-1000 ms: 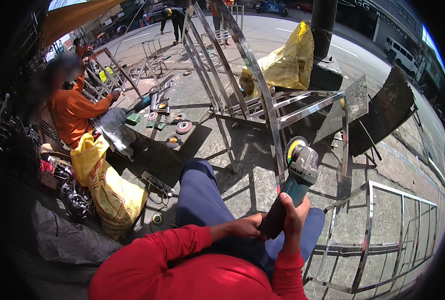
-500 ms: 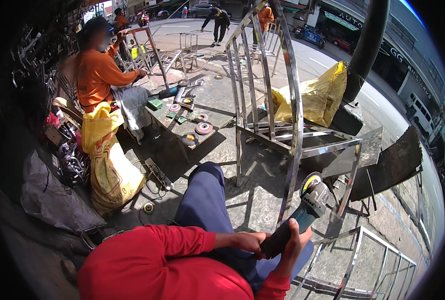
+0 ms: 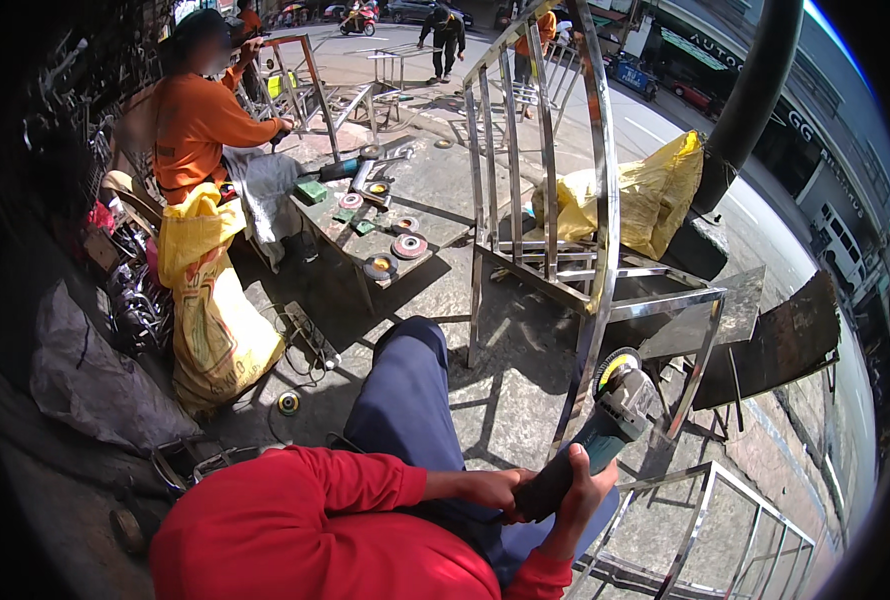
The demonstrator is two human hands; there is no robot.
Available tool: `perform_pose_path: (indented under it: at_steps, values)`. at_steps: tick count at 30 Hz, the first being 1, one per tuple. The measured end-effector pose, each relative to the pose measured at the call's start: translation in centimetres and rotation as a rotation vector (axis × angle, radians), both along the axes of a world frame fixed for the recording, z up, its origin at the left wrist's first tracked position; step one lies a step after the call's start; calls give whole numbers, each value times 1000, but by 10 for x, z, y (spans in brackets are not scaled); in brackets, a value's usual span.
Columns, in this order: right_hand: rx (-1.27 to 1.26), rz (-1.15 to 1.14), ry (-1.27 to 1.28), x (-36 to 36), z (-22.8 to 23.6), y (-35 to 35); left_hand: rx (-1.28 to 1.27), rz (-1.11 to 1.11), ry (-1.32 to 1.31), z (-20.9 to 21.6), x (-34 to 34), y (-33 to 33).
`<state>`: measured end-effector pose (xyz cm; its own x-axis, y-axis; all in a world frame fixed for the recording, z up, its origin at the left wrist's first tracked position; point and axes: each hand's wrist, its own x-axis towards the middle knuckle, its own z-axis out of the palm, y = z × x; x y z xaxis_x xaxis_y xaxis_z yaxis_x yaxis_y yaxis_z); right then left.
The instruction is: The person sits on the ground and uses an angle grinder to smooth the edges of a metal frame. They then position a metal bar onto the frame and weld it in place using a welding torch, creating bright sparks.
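Both of my hands are on a teal and black angle grinder (image 3: 597, 440), held over my lap. My right hand (image 3: 587, 488) wraps its body, thumb along the top. The fingers of my left hand (image 3: 495, 490) close round the grinder's rear end, partly hidden by the handle. Its yellow and black disc (image 3: 618, 368) points up and away from me, close to the leg of a shiny metal frame (image 3: 605, 200) shaped like a tall-backed chair. Whether the disc touches that leg, I cannot tell.
A low table (image 3: 435, 215) carries several grinding discs and another grinder. Beside it sits a person in orange (image 3: 200, 140) holding a metal frame. A yellow sack (image 3: 215, 330) stands left, with a cord and power strip (image 3: 310, 335). Another metal frame (image 3: 700, 520) lies at lower right.
My view has shifted a little. The grinder, still in both hands, tilts slightly differently, its head a bit lower. The person in orange has lowered the near hand slightly.
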<state>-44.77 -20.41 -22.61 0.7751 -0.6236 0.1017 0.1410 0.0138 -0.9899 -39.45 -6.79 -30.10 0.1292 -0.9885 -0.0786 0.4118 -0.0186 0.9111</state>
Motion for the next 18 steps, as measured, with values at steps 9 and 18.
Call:
perform_pose_path:
  at_steps: [9,18]
  values:
    - [-138,-33,-14,4,-4,0,88,2,-27,-8,-2,-4]
    - [-210,-94,98,13,2,-2,23,41,107,25,12,11]
